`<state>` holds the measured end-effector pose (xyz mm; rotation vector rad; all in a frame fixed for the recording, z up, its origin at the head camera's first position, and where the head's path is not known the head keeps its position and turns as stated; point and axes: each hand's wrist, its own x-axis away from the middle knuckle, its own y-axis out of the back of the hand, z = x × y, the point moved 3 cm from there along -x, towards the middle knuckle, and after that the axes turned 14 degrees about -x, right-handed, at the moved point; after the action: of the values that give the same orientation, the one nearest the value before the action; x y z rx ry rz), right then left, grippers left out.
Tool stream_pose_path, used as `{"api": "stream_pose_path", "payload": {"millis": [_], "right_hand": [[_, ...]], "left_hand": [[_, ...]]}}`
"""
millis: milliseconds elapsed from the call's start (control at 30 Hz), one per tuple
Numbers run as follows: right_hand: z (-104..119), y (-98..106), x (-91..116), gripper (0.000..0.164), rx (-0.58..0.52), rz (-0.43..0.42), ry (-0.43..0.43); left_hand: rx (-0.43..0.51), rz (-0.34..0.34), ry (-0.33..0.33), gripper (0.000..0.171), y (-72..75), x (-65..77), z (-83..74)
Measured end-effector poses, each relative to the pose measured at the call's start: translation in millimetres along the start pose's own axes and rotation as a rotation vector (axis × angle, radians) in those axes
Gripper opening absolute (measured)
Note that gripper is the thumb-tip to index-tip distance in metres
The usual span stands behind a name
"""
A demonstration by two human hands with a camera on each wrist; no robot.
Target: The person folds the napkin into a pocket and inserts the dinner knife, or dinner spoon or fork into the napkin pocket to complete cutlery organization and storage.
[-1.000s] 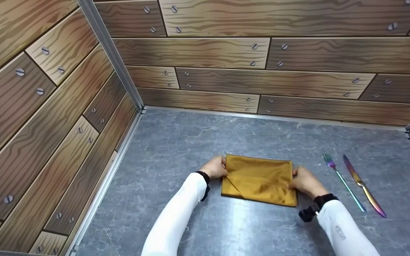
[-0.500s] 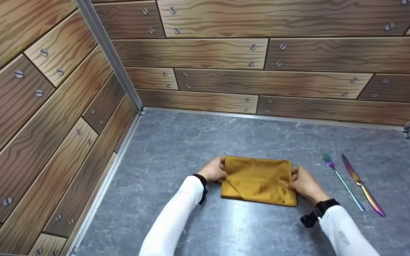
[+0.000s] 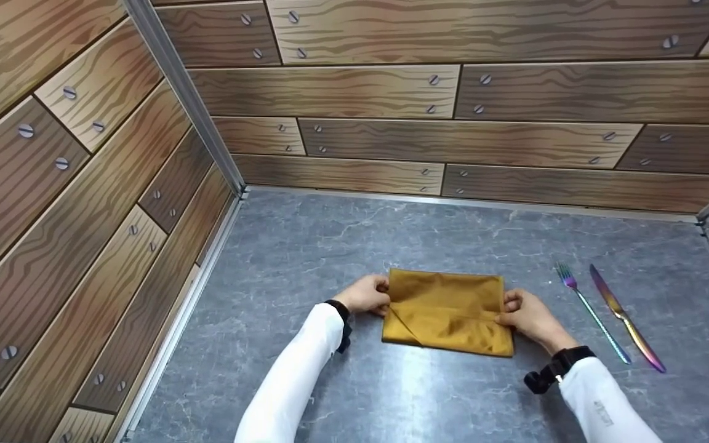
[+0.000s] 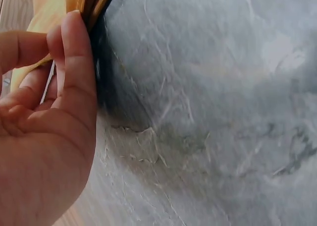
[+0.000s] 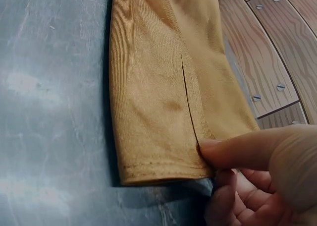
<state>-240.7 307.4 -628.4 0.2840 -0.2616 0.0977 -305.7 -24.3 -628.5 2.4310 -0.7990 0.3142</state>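
A folded mustard-gold cloth napkin lies flat on the grey marbled surface, with a diagonal fold line at its lower left. My left hand pinches its left edge; in the left wrist view, that hand's fingertips meet at the layered edge of the napkin. At the opposite edge my right hand holds on, its thumb on top of the cloth. Up close in the right wrist view, the thumb of the right hand presses where an upper layer of the napkin meets the lower one.
Right of the right hand lie an iridescent fork and a rainbow-coloured knife, side by side and slanted. Wood-patterned walls enclose the grey surface at the back, left and right.
Both wrists have drawn slightly outward while the fingers stay at the napkin's side edges. The napkin keeps its shape and place; the head view has shifted a little.
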Motion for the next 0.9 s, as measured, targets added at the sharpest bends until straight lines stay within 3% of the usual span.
{"api": "stream_pose_path", "payload": {"millis": [300, 433, 667, 900], "right_hand": [[-6.0, -1.5, -0.2, 0.051, -0.075, -0.015, -0.032], [-5.7, -1.6, 1.2, 0.053, -0.08, -0.033, -0.004], [-5.9, -1.7, 3.6, 0.056, -0.045, -0.045, 0.05], [-8.9, 0.8, 2.5, 0.057, -0.009, -0.028, 0.04]], "left_hand": [[0.074, -0.055, 0.01, 0.023, -3.5, 1.9, -0.3], [0.031, -0.074, -0.006, 0.021, -4.0, 2.8, -0.3], [-0.147, -0.107, -0.069, 0.021, -3.5, 1.6, 1.5], [-0.135, -0.07, -0.097, 0.024, -2.9, 3.1, 1.0]]}}
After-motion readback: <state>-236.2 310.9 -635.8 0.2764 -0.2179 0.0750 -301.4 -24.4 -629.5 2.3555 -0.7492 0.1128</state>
